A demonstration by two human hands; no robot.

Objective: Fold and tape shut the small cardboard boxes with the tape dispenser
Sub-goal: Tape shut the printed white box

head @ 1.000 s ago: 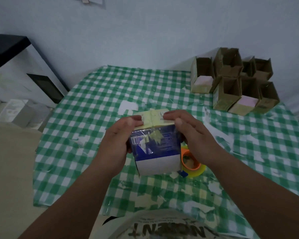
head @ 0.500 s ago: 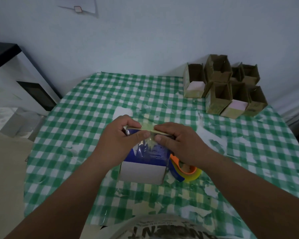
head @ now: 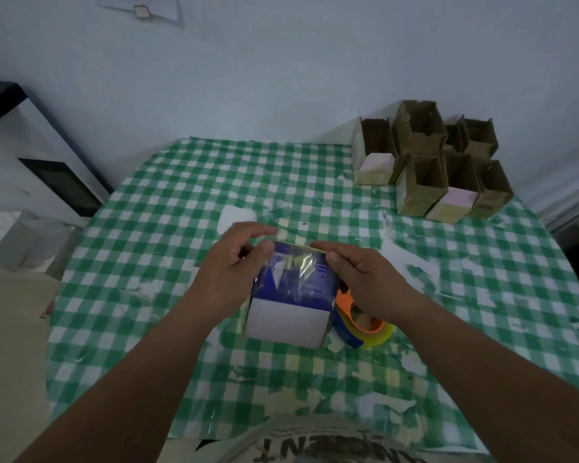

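A small blue-and-white cardboard box (head: pixel 291 295) stands on the green checked table (head: pixel 147 248), its top flaps closed and shiny clear tape running over the top edge onto the blue front. My left hand (head: pixel 229 267) holds the box's left side, thumb pressing the tape at the top front corner, fingers reaching past the back edge. My right hand (head: pixel 360 279) pinches the top right edge between thumb and fingers. The tape dispenser (head: pixel 365 325), orange and blue with a yellowish roll, lies just right of the box, partly under my right wrist.
Several open brown cardboard boxes (head: pixel 428 162) are stacked at the table's back right corner by the wall. Scraps of tape and worn white patches dot the tablecloth. A white and black cabinet (head: pixel 41 168) stands to the left of the table.
The box has tipped so its top is now seen nearly edge-on. My left fingers have come off the top flaps and my thumb has slid onto the front corner.
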